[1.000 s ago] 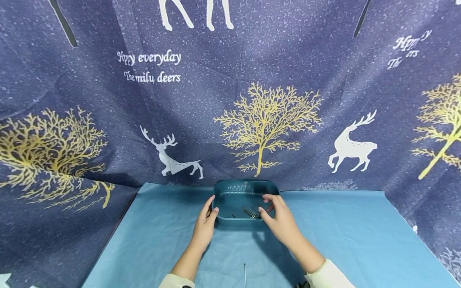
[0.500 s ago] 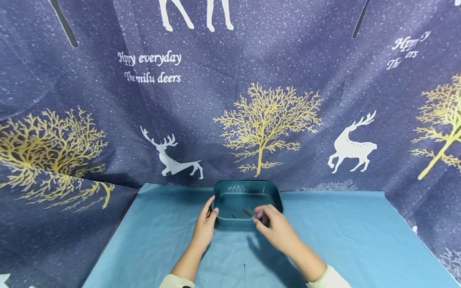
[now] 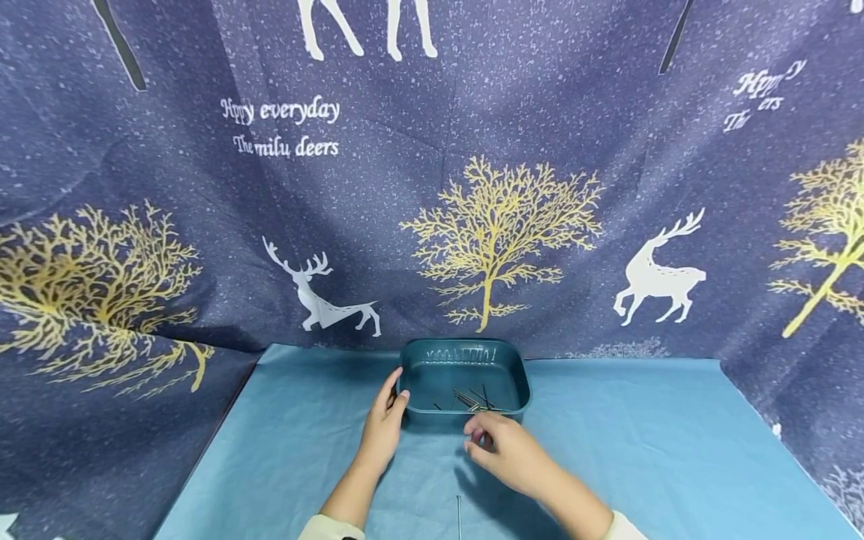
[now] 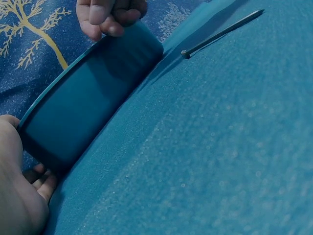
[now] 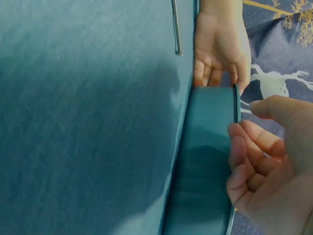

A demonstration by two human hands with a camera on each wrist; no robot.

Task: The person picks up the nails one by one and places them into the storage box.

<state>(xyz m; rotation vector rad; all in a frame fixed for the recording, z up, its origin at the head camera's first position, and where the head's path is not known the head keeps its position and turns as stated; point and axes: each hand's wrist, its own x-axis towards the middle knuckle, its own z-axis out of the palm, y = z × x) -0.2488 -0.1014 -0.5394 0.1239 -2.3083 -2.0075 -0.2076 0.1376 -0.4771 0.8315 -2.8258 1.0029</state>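
Note:
A teal rectangular plastic box (image 3: 439,418) stands at the back of the table. Several thin metal nails (image 3: 467,400) lie inside it, near its front wall. My left hand (image 3: 386,427) grips the left end of the box, thumb at the rim and fingers around the side. Just outside the front rim is my right hand (image 3: 506,454), its fingers loosely curled. A gap shows between thumb and forefinger in the right wrist view, with nothing held there. One long nail (image 4: 222,34) lies apart on the cloth, in front of the box.
A light blue cloth (image 3: 641,442) covers the table. Right behind the box hangs a dark blue curtain (image 3: 378,187) printed with deer and golden trees.
My right hand has come from inside the box, over the nails, to just outside its front rim. More of the nails show now. The left hand and the box have stayed put.

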